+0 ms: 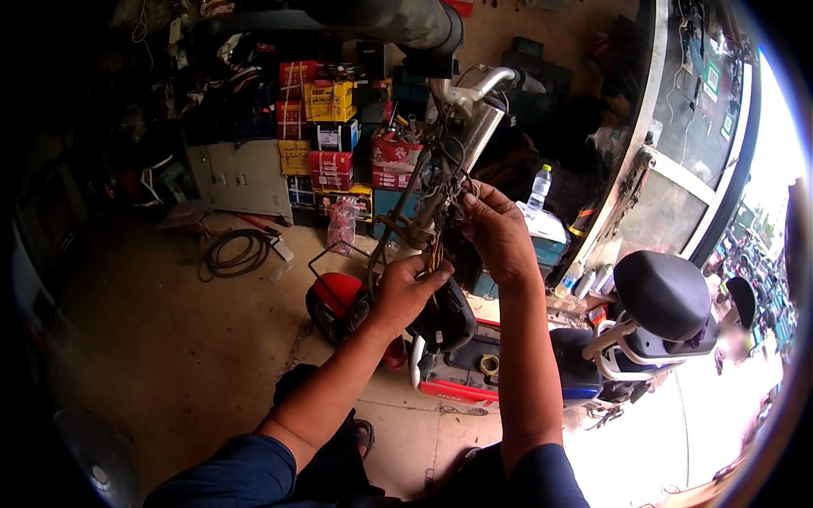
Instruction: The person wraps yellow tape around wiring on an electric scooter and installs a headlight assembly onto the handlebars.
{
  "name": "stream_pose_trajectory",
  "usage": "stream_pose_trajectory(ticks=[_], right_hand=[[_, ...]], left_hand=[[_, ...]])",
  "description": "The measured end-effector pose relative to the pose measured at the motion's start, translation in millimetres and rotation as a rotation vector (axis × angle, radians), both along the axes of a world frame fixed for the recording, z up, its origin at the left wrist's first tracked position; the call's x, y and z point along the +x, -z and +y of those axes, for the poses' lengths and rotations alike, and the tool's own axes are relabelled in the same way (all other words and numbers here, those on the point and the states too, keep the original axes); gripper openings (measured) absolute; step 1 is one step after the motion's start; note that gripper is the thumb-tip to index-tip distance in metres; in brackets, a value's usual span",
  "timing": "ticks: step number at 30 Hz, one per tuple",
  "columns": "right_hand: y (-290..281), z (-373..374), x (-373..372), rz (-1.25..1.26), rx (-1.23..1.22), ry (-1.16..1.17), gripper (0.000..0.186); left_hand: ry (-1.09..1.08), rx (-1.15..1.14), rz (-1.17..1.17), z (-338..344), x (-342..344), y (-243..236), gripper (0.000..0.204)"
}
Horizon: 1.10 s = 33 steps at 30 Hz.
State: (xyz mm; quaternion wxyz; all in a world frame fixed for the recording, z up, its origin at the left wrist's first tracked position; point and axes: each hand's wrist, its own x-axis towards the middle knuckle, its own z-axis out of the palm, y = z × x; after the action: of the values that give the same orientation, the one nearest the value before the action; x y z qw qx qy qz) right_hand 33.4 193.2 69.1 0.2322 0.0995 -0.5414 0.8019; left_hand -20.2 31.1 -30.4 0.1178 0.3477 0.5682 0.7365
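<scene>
An electric scooter's bare steering column (474, 127) rises in front of me, its silver handlebar stem carrying a tangle of dark cables (445, 165). My left hand (406, 292) is closed on a bundle of thin wires (435, 252), some yellow, low on the column. Higher and to the right, my right hand (500, 224) pinches dark wires beside the column; its fingertips are partly among the cables. Below are the red front fender (335, 290), a black plastic panel (453, 317) and the red-trimmed footboard (457, 389) with a roll of yellow tape (489, 364) on it.
Stacked boxes (330, 102) and a metal cabinet (237, 182) stand behind. A coiled hose (237, 254) lies on the floor at left. A water bottle (539, 190) stands right of the column, near a glass door (690, 102). The padded seat (660, 292) is at right.
</scene>
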Motion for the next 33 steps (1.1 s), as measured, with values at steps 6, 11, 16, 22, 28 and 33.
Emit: stream_pose_trajectory(ticks=[6,11,16,22,28,33], right_hand=[[-0.9,-1.8,0.3,-0.022,-0.018,0.036,0.018],[5.5,2.8,-1.5,0.034,0.085,0.160,0.017],[8.5,7.8,-0.1,0.064,0.368,0.242,0.023],[-0.8,-19.7,9.3,0.119,0.469,0.378,0.022],[-0.8,-4.4,3.0,-0.029,0.299,0.333,0.042],[9.0,4.9,-2.5,-0.054,-0.114,-0.011,0.045]], left_hand=[[0.001,0.006,-0.010,-1.9,-3.2,3.1,0.018],[-0.009,0.011,0.001,-0.1,-2.5,3.0,0.019],[-0.021,-0.007,0.035,-2.5,0.1,-1.8,0.019],[-0.035,-0.035,0.058,-4.6,0.7,-5.7,0.023],[-0.043,-0.007,0.033,-1.4,3.9,-7.1,0.026],[-0.036,0.003,0.038,-1.9,-3.3,2.6,0.022]])
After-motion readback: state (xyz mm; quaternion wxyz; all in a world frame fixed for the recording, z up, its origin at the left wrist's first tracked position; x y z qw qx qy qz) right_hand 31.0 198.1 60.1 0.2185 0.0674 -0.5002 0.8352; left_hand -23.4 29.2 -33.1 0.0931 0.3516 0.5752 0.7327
